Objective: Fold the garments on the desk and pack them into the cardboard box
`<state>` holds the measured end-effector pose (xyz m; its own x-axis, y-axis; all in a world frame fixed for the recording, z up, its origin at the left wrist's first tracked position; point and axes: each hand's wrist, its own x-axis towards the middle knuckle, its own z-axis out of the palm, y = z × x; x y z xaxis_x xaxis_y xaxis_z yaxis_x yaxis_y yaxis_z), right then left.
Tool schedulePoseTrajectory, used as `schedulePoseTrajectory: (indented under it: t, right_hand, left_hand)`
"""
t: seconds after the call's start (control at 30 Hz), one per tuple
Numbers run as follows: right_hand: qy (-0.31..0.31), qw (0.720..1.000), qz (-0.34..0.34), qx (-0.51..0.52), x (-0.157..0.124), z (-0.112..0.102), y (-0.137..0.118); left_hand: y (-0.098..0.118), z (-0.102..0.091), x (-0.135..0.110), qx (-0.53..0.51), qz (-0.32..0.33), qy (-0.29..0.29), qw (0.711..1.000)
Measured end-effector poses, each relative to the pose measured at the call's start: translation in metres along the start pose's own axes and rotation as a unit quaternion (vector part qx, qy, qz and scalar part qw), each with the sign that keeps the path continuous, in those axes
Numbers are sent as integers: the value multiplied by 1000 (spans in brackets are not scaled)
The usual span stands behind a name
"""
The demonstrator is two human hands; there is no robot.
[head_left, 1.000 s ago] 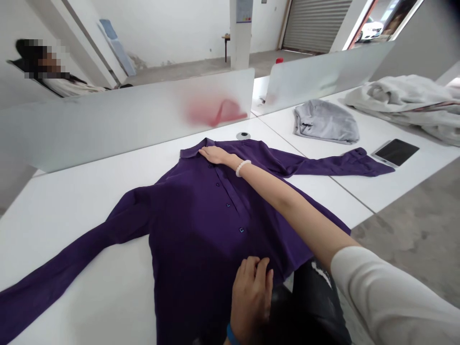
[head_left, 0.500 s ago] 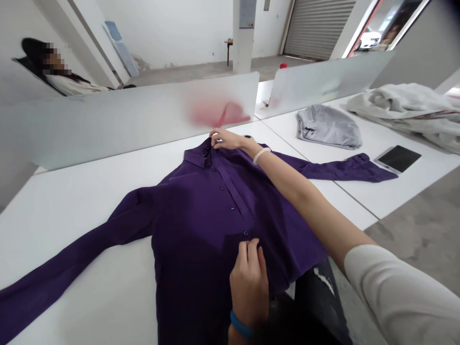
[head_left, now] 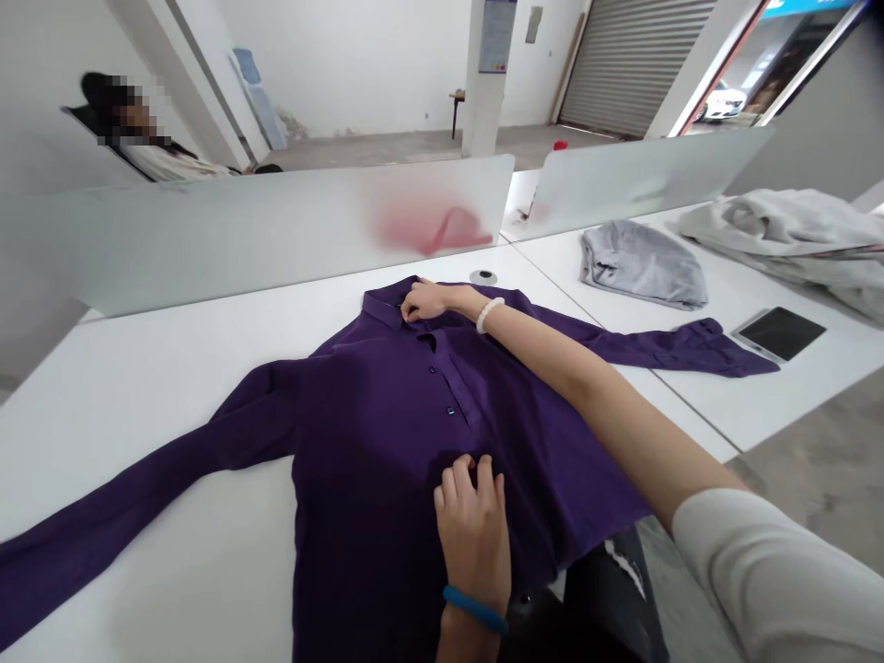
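Note:
A purple long-sleeved button-up shirt (head_left: 373,405) lies front up on the white table, sleeves spread to both sides and its hem hanging over the near edge. At the collar, my right hand (head_left: 424,300), with a white beaded bracelet, has its fingers closed on the cloth by the top of the button front. Lower on the button band rests my left hand (head_left: 473,516), a blue band at its wrist, with curled fingers gripping the fabric. Two dark buttons show between the hands; the lower front is partly covered by my left hand.
Folded grey clothing (head_left: 642,265) lies at the right, near a dark-screened tablet (head_left: 780,333) beside the shirt cuff. Farther right is a pile of white cloth (head_left: 794,230). A frosted divider (head_left: 276,239) runs along the back. A person (head_left: 158,152) is beyond it.
My right hand has moved slightly down at the collar and the placket's top has folded. My left hand's fingers have shifted a little on the button band. The view has tilted slightly.

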<state>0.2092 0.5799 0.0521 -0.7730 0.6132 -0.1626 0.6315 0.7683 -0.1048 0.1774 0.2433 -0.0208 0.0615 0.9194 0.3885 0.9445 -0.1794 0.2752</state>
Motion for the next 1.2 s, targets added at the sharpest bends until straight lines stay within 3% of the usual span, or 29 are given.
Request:
schedulePoseTrajectory:
  t: [0.1,0.27,0.37,0.5,0.57,0.7,0.9,1.2]
  right_hand:
    - [7,998,52,-42,11,6,-4]
    - [24,991,132,1,23,2,3]
    - [-1,994,106,28,23,-5,10]
    - [-62,992,-5,106,16,-9,14]
    - [-90,990,-26,107,14,-5,11]
    - [-24,999,33,34,14,4,-2]
    - [72,989,127,-18,24,1,-15]
    - [41,980,193,3,28,7,-18]
  left_hand:
    - [0,1,-1,14,1,5,1000]
    - [-2,4,-4,24,4,21,999]
    - [-3,5,-4,13,4,22,1000]
    - [-4,9,-3,-7,-11,31,999]
    - [-5,11,-2,-24,-24,45,998]
    - [-6,12,-2,-49,-33,61,996]
    - [-4,10,-1,-36,-28,44,998]
    - [0,2,4,-28,-31,-22,999]
